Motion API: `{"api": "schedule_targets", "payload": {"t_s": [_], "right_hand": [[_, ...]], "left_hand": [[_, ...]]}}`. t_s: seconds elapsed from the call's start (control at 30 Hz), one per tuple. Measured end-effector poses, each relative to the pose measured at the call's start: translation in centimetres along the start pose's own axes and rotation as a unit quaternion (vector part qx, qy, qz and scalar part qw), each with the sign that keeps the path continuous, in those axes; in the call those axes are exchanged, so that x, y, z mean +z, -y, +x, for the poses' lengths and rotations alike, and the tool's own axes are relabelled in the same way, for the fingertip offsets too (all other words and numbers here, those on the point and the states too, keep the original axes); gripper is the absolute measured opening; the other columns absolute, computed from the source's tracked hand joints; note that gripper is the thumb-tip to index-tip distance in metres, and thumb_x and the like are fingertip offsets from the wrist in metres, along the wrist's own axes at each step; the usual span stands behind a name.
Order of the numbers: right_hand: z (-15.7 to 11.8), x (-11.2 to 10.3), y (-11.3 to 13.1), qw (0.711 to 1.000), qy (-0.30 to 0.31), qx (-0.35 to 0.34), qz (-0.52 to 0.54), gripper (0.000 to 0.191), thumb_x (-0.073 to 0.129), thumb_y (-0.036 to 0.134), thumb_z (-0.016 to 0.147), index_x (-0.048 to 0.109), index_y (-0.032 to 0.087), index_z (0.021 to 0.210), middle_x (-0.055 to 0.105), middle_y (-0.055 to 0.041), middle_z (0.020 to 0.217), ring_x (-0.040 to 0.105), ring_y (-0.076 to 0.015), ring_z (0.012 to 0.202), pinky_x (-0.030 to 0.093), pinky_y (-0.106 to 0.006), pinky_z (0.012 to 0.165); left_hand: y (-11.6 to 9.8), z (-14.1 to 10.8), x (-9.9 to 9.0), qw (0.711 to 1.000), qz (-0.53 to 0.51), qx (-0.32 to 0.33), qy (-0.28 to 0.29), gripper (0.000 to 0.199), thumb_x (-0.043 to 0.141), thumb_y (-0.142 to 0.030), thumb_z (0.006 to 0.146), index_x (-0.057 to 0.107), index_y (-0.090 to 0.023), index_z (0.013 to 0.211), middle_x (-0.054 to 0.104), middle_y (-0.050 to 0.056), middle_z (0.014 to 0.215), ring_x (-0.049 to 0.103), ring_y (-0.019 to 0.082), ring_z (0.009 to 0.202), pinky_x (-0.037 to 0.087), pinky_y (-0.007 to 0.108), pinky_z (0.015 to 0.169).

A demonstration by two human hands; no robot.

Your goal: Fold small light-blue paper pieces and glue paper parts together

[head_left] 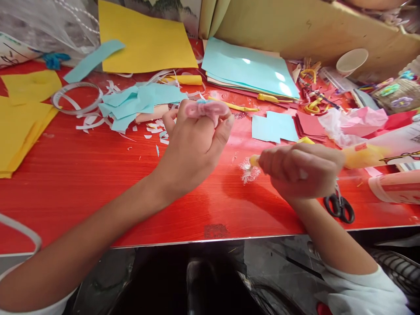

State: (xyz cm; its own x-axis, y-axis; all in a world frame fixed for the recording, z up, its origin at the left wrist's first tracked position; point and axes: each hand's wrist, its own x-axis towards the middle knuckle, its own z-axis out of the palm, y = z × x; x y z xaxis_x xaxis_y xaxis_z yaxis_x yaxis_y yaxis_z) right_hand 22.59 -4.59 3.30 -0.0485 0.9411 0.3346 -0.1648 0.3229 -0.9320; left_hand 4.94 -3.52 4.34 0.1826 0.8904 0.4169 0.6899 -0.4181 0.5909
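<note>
Raised over the red table, my left hand (193,148) grips a fuzzy pink bow (206,109) with a light blue middle, pinched between thumb and fingers near its right side. My right hand (302,168), a little blurred, is wrapped round a glue bottle (367,155) whose clear and yellowish body sticks out to the right. The yellow tip (254,160) points left, over a whitish frayed patch (249,171) on the table. The two hands are apart.
Black-handled scissors (339,206) lie beneath my right wrist. Blue sheets (249,65), small blue squares (274,127) and paper scraps (141,103) are behind the hands. A tape roll (56,98) and yellow papers (22,131) lie left; a paper cup (351,61) stands back right.
</note>
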Motion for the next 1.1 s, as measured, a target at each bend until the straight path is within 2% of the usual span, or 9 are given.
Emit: {"api": "schedule_targets", "payload": {"t_s": [0.2, 0.27, 0.4, 0.47, 0.77, 0.83, 0.97, 1.03, 1.1], "right_hand": [[1.9, 0.3, 0.6, 0.954, 0.048, 0.296, -0.024, 0.038, 0.049, 0.015, 0.067, 0.026, 0.019, 0.037, 0.018, 0.0062, 0.033, 0.016, -0.004, 0.028, 0.011, -0.024, 0.033], [1.9, -0.3, 1.2, 0.961, 0.027, 0.275, -0.011, 0.037, 0.047, 0.015, 0.067, 0.024, 0.02, 0.039, 0.014, 0.0069, 0.034, 0.014, -0.0039, 0.028, 0.01, -0.024, 0.032], [0.3, -1.2, 1.2, 0.999, -0.014, 0.042, 0.029, 0.036, 0.047, 0.014, 0.067, 0.021, 0.017, 0.042, 0.018, 0.0053, 0.035, 0.021, -0.005, 0.031, 0.019, -0.025, 0.037], [-0.5, -0.8, 0.6, 1.0, -0.007, -0.009, 0.027, 0.04, 0.051, 0.016, 0.065, 0.021, 0.016, 0.039, 0.023, 0.0042, 0.035, 0.026, -0.0053, 0.034, 0.023, -0.026, 0.041], [1.6, -0.3, 1.1, 0.954, 0.081, 0.285, -0.045, 0.036, 0.047, 0.012, 0.068, 0.027, 0.02, 0.039, 0.019, 0.0063, 0.035, 0.019, -0.0035, 0.029, 0.013, -0.022, 0.032], [1.5, -0.8, 1.8, 0.969, 0.019, 0.245, -0.025, 0.036, 0.049, 0.013, 0.066, 0.026, 0.02, 0.039, 0.017, 0.0067, 0.036, 0.018, -0.0039, 0.03, 0.012, -0.023, 0.033], [0.4, -0.9, 1.7, 0.999, -0.04, -0.007, 0.013, 0.035, 0.049, 0.013, 0.065, 0.025, 0.018, 0.04, 0.02, 0.005, 0.038, 0.024, -0.0051, 0.033, 0.021, -0.026, 0.039], [0.1, -0.4, 0.9, 1.0, 0.004, -0.029, 0.002, 0.034, 0.049, 0.011, 0.066, 0.027, 0.017, 0.039, 0.026, 0.004, 0.038, 0.028, -0.0049, 0.035, 0.023, -0.025, 0.04], [0.3, -0.1, 0.0, 0.998, 0.048, 0.038, -0.009, 0.035, 0.047, 0.01, 0.068, 0.029, 0.017, 0.039, 0.028, 0.004, 0.037, 0.028, -0.0044, 0.035, 0.02, -0.023, 0.038]], "left_hand": [[0.2, 0.1, 0.2, 1.0, 0.021, -0.013, 0.015, 0.023, 0.034, -0.033, 0.093, 0.05, -0.021, 0.081, 0.061, 0.001, 0.096, 0.051, 0.024, 0.104, 0.023, 0.051, 0.099], [0.3, 0.1, 0.1, 1.0, 0.023, -0.007, 0.011, 0.023, 0.033, -0.034, 0.093, 0.05, -0.022, 0.082, 0.061, 0.0, 0.097, 0.051, 0.023, 0.102, 0.024, 0.051, 0.097], [0.3, 0.1, -0.2, 0.999, 0.033, 0.008, -0.004, 0.025, 0.032, -0.034, 0.093, 0.052, -0.021, 0.087, 0.061, 0.002, 0.095, 0.051, 0.024, 0.098, 0.028, 0.05, 0.092], [0.2, 0.1, -0.3, 0.999, 0.044, 0.012, -0.007, 0.026, 0.031, -0.034, 0.093, 0.053, -0.019, 0.091, 0.061, 0.004, 0.094, 0.051, 0.024, 0.096, 0.03, 0.047, 0.088], [0.9, -0.3, 0.8, 0.998, 0.06, 0.0, 0.031, 0.026, 0.029, -0.035, 0.094, 0.052, -0.021, 0.093, 0.06, 0.003, 0.101, 0.05, 0.023, 0.102, 0.027, 0.046, 0.093], [1.0, -0.3, 1.2, 0.997, 0.065, 0.003, 0.037, 0.024, 0.031, -0.034, 0.094, 0.052, -0.022, 0.093, 0.061, 0.003, 0.1, 0.051, 0.023, 0.1, 0.028, 0.046, 0.091], [0.8, -0.4, 1.4, 0.997, 0.066, 0.024, 0.033, 0.023, 0.032, -0.032, 0.093, 0.052, -0.021, 0.093, 0.061, 0.002, 0.097, 0.052, 0.022, 0.097, 0.028, 0.046, 0.09], [0.7, -0.5, 1.3, 0.996, 0.07, 0.03, 0.035, 0.024, 0.031, -0.033, 0.094, 0.052, -0.021, 0.095, 0.06, 0.002, 0.097, 0.051, 0.022, 0.098, 0.027, 0.046, 0.09], [0.7, -0.5, 1.2, 0.996, 0.076, 0.029, 0.036, 0.027, 0.03, -0.035, 0.094, 0.052, -0.02, 0.095, 0.06, 0.003, 0.097, 0.05, 0.023, 0.1, 0.027, 0.047, 0.09]]}}
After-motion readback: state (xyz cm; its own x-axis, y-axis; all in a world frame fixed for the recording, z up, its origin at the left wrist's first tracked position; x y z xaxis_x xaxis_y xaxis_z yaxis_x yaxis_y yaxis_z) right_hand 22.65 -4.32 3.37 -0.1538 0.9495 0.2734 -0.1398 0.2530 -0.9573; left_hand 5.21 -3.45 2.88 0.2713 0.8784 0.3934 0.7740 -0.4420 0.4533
